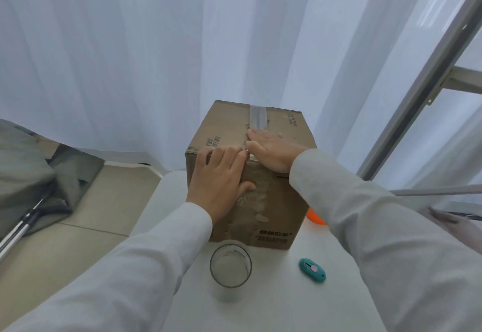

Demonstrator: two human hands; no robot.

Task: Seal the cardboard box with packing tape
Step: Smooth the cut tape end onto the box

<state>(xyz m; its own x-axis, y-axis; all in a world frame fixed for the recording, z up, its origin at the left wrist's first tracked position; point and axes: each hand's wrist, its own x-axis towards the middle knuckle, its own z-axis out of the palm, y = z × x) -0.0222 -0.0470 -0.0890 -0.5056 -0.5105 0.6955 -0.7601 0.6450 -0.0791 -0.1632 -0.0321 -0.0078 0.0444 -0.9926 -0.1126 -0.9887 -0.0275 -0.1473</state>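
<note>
A brown cardboard box (283, 136) stands closed on a white table (273, 303). A strip of clear packing tape (258, 119) runs along the seam on its top and down the near face. My left hand (221, 175) lies flat over the box's near top edge, fingers on the tape at the corner. My right hand (271, 150) presses flat on the top, fingertips on the tape strip. A roll of clear packing tape (230, 266) stands on the table in front of the box.
A teal box cutter (312, 270) lies on the table, right of the roll. An orange object (314, 218) peeks out behind the box's right side. White curtains hang behind. Grey cloth and metal poles (18, 230) lie on the floor at left; a metal frame (417, 91) stands at right.
</note>
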